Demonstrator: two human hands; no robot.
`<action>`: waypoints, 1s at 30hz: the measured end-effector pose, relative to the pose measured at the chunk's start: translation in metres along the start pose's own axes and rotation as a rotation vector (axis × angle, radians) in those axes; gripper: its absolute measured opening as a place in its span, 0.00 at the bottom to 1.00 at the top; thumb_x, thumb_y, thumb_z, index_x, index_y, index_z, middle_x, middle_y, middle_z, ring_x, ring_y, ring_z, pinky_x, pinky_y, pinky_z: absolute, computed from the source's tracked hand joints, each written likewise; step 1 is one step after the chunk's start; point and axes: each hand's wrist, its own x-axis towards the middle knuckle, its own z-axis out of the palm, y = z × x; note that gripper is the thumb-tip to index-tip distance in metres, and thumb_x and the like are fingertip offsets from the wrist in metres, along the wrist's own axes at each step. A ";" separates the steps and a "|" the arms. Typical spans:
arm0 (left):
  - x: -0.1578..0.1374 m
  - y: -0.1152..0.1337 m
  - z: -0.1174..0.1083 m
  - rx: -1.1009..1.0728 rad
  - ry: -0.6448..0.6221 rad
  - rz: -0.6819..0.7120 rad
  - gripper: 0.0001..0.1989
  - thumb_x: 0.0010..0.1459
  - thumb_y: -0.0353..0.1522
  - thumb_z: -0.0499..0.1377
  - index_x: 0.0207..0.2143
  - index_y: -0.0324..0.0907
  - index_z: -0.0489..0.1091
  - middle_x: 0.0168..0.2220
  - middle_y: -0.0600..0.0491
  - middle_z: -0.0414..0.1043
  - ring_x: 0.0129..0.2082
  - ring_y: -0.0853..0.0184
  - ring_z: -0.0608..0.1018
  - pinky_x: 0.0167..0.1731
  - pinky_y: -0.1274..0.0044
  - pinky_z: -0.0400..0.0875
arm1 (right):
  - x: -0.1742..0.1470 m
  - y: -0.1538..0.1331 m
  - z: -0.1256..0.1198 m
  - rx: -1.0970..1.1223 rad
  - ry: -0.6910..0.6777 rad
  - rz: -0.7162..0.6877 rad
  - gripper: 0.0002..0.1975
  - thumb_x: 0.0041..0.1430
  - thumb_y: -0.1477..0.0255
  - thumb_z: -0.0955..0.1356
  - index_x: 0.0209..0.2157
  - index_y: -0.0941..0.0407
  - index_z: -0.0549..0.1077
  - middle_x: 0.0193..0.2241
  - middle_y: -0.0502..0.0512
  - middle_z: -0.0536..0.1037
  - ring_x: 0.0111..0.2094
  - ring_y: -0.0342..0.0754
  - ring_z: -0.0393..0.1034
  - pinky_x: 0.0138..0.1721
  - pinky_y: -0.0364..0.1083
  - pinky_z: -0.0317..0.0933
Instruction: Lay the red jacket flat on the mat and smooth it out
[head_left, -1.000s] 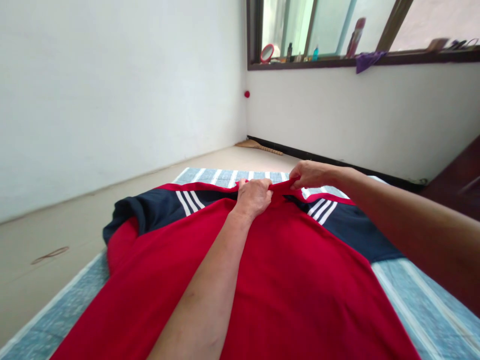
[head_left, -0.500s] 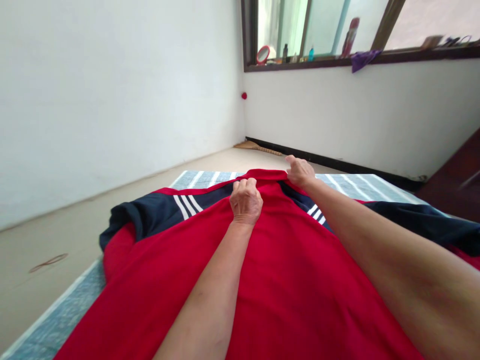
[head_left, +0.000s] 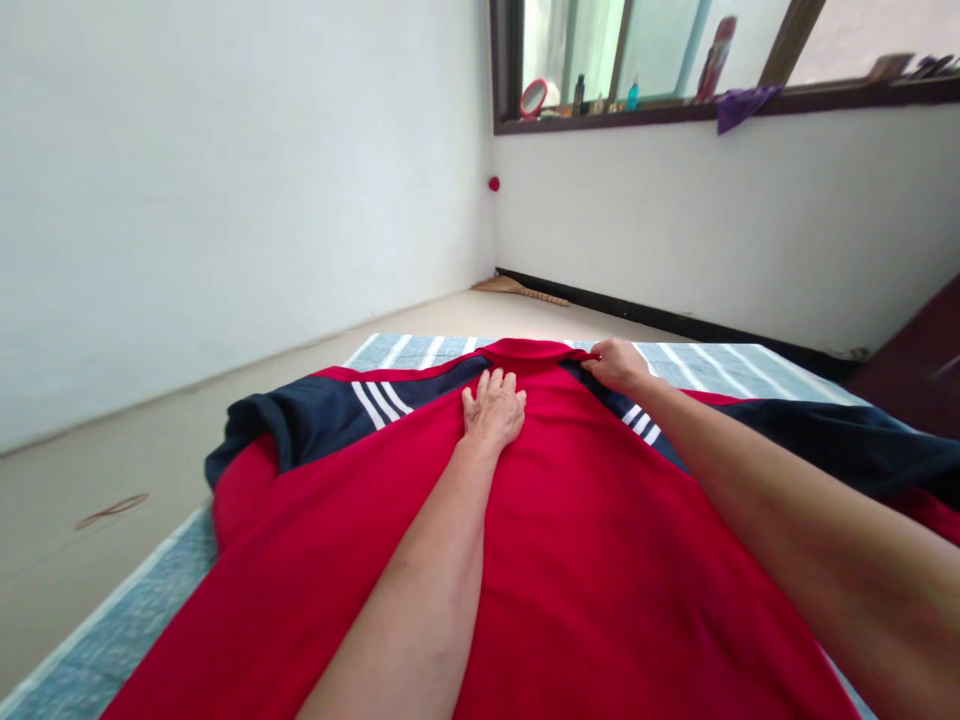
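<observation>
A red shirt (head_left: 570, 560) with navy shoulders and white stripes lies spread on a blue striped mat (head_left: 150, 600). My left hand (head_left: 493, 408) rests flat on the red cloth just below the collar (head_left: 525, 350), fingers spread. My right hand (head_left: 619, 365) pinches the right end of the red collar at the far edge of the shirt. The left navy sleeve (head_left: 300, 425) is bunched at the mat's left side.
Bare beige floor (head_left: 90, 480) lies left of the mat, with a thin loop on it. White walls meet in the corner ahead, where a broom (head_left: 517, 290) lies. A window sill (head_left: 675, 105) above holds a mirror, bottles and a purple cloth.
My left hand has let go of the collar and now lies flat on the shirt. My right hand has drawn the collar outward; the right sleeve has spread out to the right.
</observation>
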 end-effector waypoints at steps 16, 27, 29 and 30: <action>0.000 0.015 -0.007 -0.003 -0.248 0.106 0.28 0.67 0.45 0.41 0.64 0.44 0.53 0.67 0.49 0.48 0.67 0.60 0.49 0.63 0.56 0.44 | -0.010 -0.011 0.008 -0.247 0.084 -0.027 0.18 0.65 0.67 0.58 0.45 0.58 0.75 0.41 0.67 0.77 0.43 0.58 0.72 0.41 0.49 0.61; 0.002 0.014 -0.006 0.028 -0.268 0.055 0.30 0.66 0.47 0.37 0.65 0.46 0.51 0.68 0.48 0.44 0.68 0.57 0.45 0.62 0.53 0.43 | -0.061 -0.026 0.039 -0.061 -0.041 -0.336 0.32 0.66 0.55 0.54 0.64 0.60 0.53 0.64 0.66 0.56 0.63 0.56 0.51 0.58 0.52 0.47; 0.003 0.014 -0.006 0.022 -0.224 0.002 0.30 0.66 0.47 0.36 0.64 0.45 0.54 0.68 0.48 0.46 0.67 0.57 0.46 0.62 0.54 0.44 | -0.058 -0.021 0.045 -0.035 -0.098 -0.273 0.37 0.65 0.51 0.53 0.66 0.61 0.47 0.66 0.66 0.51 0.65 0.56 0.46 0.60 0.52 0.45; 0.003 0.013 -0.006 0.021 -0.208 -0.026 0.30 0.65 0.47 0.36 0.64 0.44 0.54 0.67 0.48 0.47 0.67 0.57 0.47 0.62 0.54 0.44 | -0.057 -0.019 0.046 -0.035 -0.106 -0.263 0.37 0.65 0.51 0.53 0.66 0.61 0.47 0.66 0.66 0.50 0.66 0.56 0.45 0.61 0.53 0.43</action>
